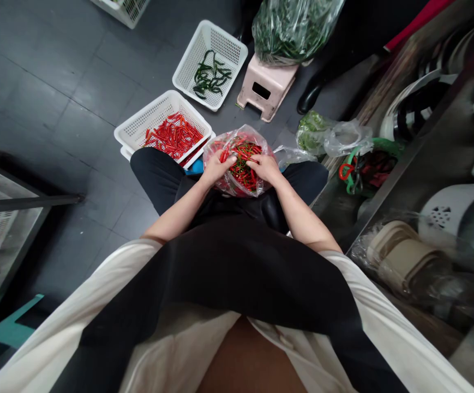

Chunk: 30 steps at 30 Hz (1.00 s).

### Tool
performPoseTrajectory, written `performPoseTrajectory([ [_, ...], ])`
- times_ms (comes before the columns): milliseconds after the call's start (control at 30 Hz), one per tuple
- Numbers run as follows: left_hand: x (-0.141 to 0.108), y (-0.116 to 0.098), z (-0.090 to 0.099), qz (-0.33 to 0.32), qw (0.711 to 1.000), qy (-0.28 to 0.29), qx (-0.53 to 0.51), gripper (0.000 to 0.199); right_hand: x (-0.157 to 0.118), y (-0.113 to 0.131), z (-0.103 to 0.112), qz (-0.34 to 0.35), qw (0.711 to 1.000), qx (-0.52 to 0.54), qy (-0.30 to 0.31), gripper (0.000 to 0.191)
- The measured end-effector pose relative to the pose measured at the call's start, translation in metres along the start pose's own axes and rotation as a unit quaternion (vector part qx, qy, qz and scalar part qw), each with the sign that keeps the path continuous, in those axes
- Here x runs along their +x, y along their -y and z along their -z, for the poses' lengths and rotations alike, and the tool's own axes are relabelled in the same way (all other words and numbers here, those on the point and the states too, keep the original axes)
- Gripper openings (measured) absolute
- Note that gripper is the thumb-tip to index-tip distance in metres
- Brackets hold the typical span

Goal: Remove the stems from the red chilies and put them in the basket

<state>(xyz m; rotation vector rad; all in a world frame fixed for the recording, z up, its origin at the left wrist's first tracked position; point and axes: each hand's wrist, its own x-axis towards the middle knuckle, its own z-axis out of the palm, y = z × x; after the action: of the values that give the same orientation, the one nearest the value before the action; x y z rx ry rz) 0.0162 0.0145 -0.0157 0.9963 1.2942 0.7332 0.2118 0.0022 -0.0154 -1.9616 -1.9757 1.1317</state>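
Observation:
A clear plastic bag (240,189) full of red chilies with green stems (243,169) rests in my lap between my knees. My left hand (217,168) is at the bag's left side, its thumb and fingers closed on red chilies (224,155). At the right side of the opening, my right hand (266,167) has its fingers closed around a red chili (253,160); the fingertips are partly hidden among the chilies. Just beyond my left knee, a white basket (132,129) holds loose red chilies (174,135).
Behind it stands another white basket (185,60) with green chilies (212,76). A pink stool (257,76) bears a large bag of greens (296,30), near a person's black boot (312,93). Scissors (357,172) lie on a green basket (384,143) at right, beside a shelf (417,136).

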Motion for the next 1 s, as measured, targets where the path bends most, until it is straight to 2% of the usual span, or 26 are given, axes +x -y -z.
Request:
performPoseTrajectory([
  [67,-0.001,-0.001,-0.006,0.017,0.999,-0.005,-0.036,0.037,-0.002,0.005,0.0,0.014,1.0,0.012,0.011,0.027],
  [200,0.007,-0.005,-0.014,0.103,0.989,0.015,-0.108,0.031,-0.006,0.011,0.002,0.014,0.999,0.02,0.038,0.028],
  [300,0.015,-0.009,-0.015,0.115,0.983,0.002,-0.146,0.035,-0.009,0.01,0.005,0.017,0.999,0.041,0.029,0.027],
  [433,0.019,-0.014,-0.01,0.071,0.982,-0.083,-0.154,0.035,-0.008,0.003,0.003,-0.022,0.995,0.077,-0.056,0.019],
  [500,0.018,-0.016,-0.009,0.054,0.984,-0.089,-0.143,0.037,-0.005,0.002,-0.001,-0.031,0.985,0.134,-0.102,0.019],
  [600,0.015,-0.019,-0.011,0.038,0.989,-0.067,-0.128,0.037,0.0,0.007,-0.01,-0.001,0.97,0.219,-0.102,0.022],
  [733,0.012,-0.024,-0.017,0.059,0.988,-0.052,-0.131,0.033,0.0,0.021,-0.014,0.037,0.968,0.234,-0.078,0.024],
  [800,0.013,-0.026,-0.017,0.105,0.983,-0.033,-0.146,0.032,-0.002,0.028,-0.012,0.054,0.968,0.234,-0.072,0.026],
  [900,0.016,-0.025,-0.014,0.206,0.961,0.031,-0.183,0.032,-0.005,0.034,-0.01,0.088,0.957,0.273,-0.039,0.031],
  [1000,0.019,-0.019,-0.009,0.254,0.942,0.064,-0.209,0.03,-0.005,0.03,-0.012,0.071,0.938,0.338,-0.015,0.035],
])
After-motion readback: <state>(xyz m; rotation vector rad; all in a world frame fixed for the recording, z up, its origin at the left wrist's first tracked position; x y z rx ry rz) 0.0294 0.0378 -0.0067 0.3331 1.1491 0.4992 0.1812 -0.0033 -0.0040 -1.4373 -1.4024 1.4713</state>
